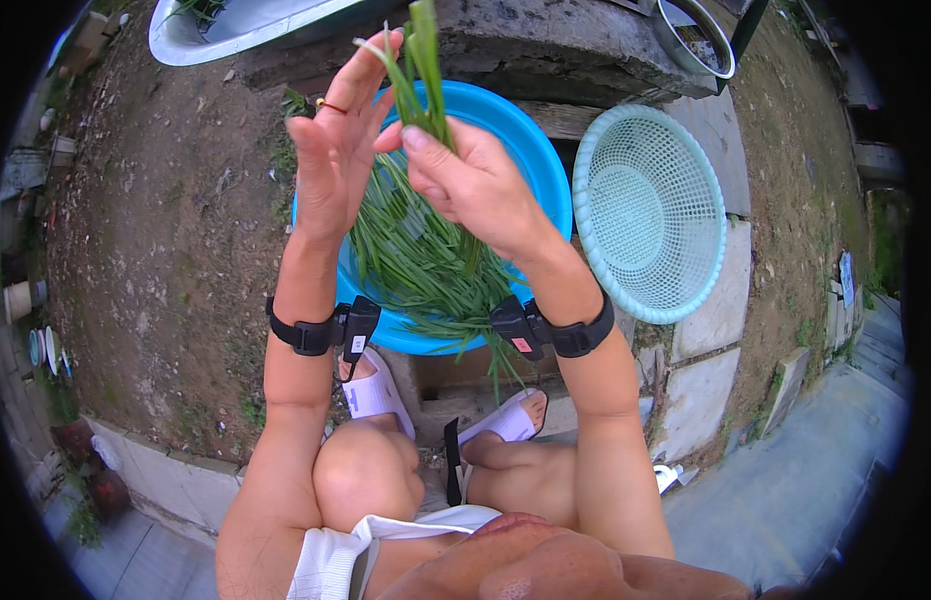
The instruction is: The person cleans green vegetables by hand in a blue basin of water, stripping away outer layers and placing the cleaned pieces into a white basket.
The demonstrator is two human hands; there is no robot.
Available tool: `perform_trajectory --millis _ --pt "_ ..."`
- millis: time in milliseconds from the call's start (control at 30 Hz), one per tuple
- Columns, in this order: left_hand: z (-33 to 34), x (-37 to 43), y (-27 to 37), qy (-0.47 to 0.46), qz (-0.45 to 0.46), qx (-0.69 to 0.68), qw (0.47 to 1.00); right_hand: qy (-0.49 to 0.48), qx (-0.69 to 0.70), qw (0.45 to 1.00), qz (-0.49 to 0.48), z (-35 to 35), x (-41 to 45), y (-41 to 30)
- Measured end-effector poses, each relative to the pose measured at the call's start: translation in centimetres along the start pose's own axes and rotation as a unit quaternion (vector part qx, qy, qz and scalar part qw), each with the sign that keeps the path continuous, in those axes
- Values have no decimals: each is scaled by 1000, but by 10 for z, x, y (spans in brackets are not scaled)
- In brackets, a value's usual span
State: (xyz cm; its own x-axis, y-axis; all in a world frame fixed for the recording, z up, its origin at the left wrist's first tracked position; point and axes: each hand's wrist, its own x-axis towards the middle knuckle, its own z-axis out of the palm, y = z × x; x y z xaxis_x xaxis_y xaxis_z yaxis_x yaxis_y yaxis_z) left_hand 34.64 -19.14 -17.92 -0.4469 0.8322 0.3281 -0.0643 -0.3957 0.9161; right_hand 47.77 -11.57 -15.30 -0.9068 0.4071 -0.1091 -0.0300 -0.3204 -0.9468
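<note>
My right hand (473,176) grips a small bunch of long green leafy stalks (428,75), their pale ends pointing up and away from me. Beside the bunch, my left hand (338,142) is raised with its fingers spread and holds nothing. A red band with a small bead circles one of its fingers. Below both hands sits a blue plastic basin (536,165) with a heap of the same green leaves (413,247) in it. Some leaf tips hang over the basin's near rim. My forearms hide parts of the basin's sides.
A pale green plastic colander basket (630,217) stands tilted right of the basin. At the far left is a metal tub (240,37); a metal bowl (694,41) rests at the far right on a concrete ledge (540,52). Stone slabs (705,300) line the right.
</note>
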Motion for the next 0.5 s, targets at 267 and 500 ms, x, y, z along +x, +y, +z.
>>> perform_trajectory --millis 267,500 --pt "23 -50 -92 -253 -108 417 866 108 -227 968 12 -82 14 31" --pt "6 -82 -121 -417 -151 629 639 140 -594 748 260 -95 0 129"
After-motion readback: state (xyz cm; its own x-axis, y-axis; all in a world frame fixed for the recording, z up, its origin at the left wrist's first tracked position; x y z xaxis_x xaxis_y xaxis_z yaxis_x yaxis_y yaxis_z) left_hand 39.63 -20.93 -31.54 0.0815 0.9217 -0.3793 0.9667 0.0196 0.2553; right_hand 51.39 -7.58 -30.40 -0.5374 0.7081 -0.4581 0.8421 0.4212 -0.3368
